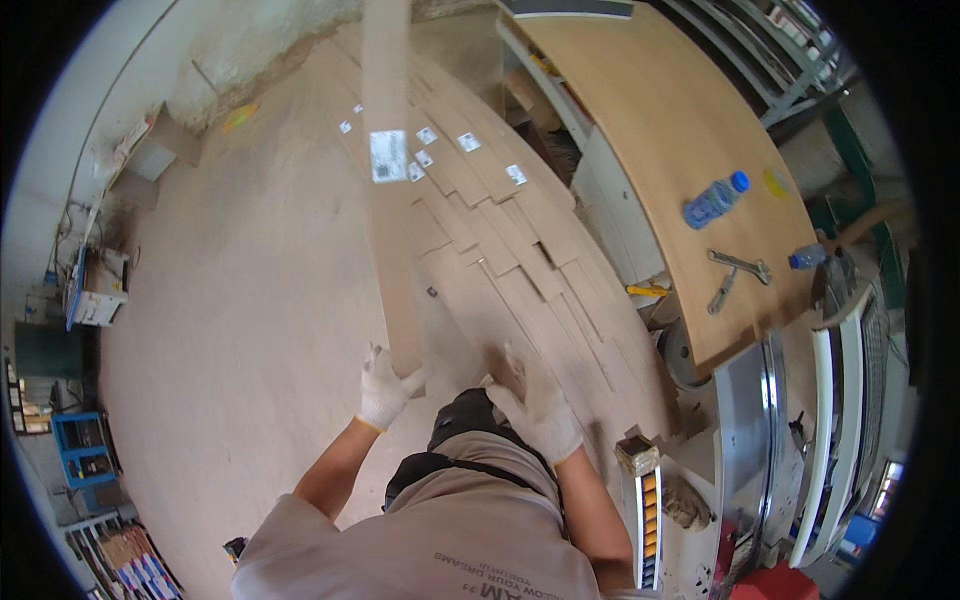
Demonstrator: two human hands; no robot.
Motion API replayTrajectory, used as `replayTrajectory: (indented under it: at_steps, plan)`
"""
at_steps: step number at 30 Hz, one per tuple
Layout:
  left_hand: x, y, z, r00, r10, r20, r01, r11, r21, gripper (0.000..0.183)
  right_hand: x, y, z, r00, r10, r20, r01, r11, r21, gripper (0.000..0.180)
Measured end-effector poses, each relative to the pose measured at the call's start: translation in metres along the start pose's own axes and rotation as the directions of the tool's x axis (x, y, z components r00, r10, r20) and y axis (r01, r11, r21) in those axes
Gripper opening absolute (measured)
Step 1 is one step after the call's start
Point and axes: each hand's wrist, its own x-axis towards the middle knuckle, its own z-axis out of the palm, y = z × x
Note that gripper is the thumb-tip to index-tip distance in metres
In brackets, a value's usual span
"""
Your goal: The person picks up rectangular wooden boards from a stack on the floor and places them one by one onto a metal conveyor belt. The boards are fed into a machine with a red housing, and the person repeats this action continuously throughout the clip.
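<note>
A long, narrow cardboard carton (394, 262) with a white label (388, 156) runs away from me in the head view. My left hand (384, 390), in a white work glove, grips its near end, fingers at the side and thumb across it. My right hand (538, 412), gloved too and blurred, is to the right of the carton, away from it, with fingers spread; nothing shows clearly in it. Beyond and to the right, many similar flat cartons (517, 232) lie staggered in layers on the floor, several with white labels.
A wooden workbench (637, 112) at the right holds a blue-capped bottle (712, 201), an adjustable wrench (739, 266) and a smaller bottle (807, 256). Metal panels (739, 435) and an upright roller rail (649, 517) stand close at my right. A blue shelf unit (84, 448) is at the far left.
</note>
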Motion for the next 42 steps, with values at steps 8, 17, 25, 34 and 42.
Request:
replayTrajectory:
  at_steps: [8,17,25,34,42]
  plan:
    - [-0.042,0.02,-0.001,0.864,0.43,0.262,-0.399,0.902,-0.164,0.059,-0.009,-0.044,-0.061,0.7,0.105,-0.707,0.321,0.837,0.443,0.05]
    - [0.038,0.059,-0.024,0.54,0.071,0.839,-0.261,0.962,0.086,0.071,-0.119,-0.001,-0.104,0.329,0.292,-0.898,-0.03,0.954,0.299,0.045]
    - [0.111,0.059,-0.005,0.377,0.115,0.919,-0.387,0.921,0.043,0.068,-0.147,-0.003,-0.094,0.264,0.516,-0.815,0.063,0.834,0.549,0.053]
    - [0.172,0.156,0.077,0.345,0.252,0.904,-0.004,0.964,-0.267,0.047,-0.16,0.07,-0.139,-0.247,0.6,-0.76,0.394,0.779,0.487,0.04]
    - [0.215,0.367,0.267,0.517,0.592,0.618,-0.506,0.794,-0.337,0.063,-0.192,0.122,-0.214,-0.227,0.244,-0.943,-0.731,0.596,0.331,0.062]
